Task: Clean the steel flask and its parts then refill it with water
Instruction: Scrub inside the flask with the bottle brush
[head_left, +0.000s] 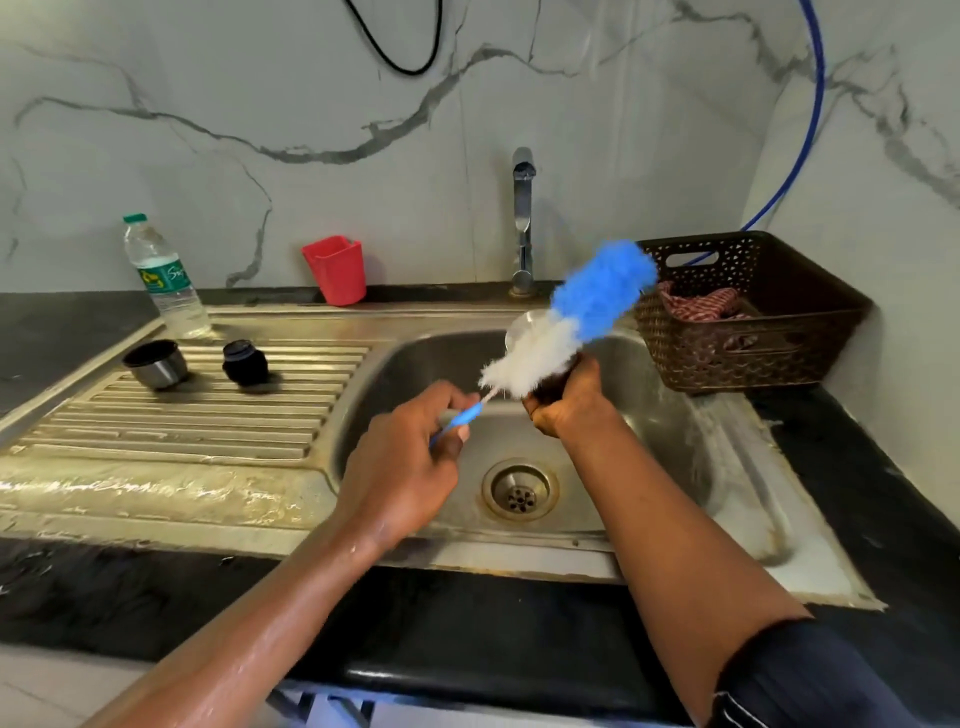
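A black stone bench (467, 623) runs beneath both arms, carrying a steel sink (208, 488) whose ribbed drainboard stretches out left of the left grip (410, 457). White marble-veined wall (363, 182) closes the room behind. The drain (519, 488) sits below and between the two grips, and the tap (522, 223) rises beyond the right grip (569, 400).

The right grip is clenched round the dark body of the steel flask (519, 330), held tilted over the basin with its mouth turned away from the person. The left grip pinches the blue handle of a bottle brush (587, 312), whose white and blue bristles reach up past the right grip and lie across the flask's mouth, hiding much of it. The bristles are blurred, so whether any sit inside the flask cannot be told.

Well to the left of the left grip, on the drainboard, stand the steel cup lid (156, 364) and the black stopper (245, 362), apart from each other. Beyond them a plastic water bottle (163, 275) stands upright, and a red holder (336, 270) sits against the wall. Just right of the right grip is a brown perforated basket (748, 312) with a red checked cloth (701, 306) inside. A blue hose (810, 130) curves down behind it.
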